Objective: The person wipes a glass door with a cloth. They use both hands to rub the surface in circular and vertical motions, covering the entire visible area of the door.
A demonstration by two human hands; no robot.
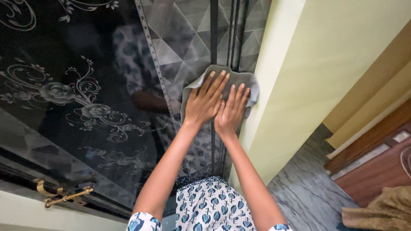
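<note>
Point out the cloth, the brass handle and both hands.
cloth (244, 79): head view, upper right part above the fingertips.
brass handle (64, 196): head view, middle of the bar.
left hand (206, 102): head view, back of the hand.
right hand (231, 113): head view, back of the hand.

— How many hands do we have up on the glossy door panel (85, 85)?
— Two: our left hand (204, 102) and our right hand (231, 112), side by side.
— And cloths?
— We count one grey cloth (239, 81), near the panel's right edge.
— Handles?
— One brass handle (60, 194), at the panel's lower left corner.
— Anything on the floor?
— One brown fabric heap (379, 209).
</note>
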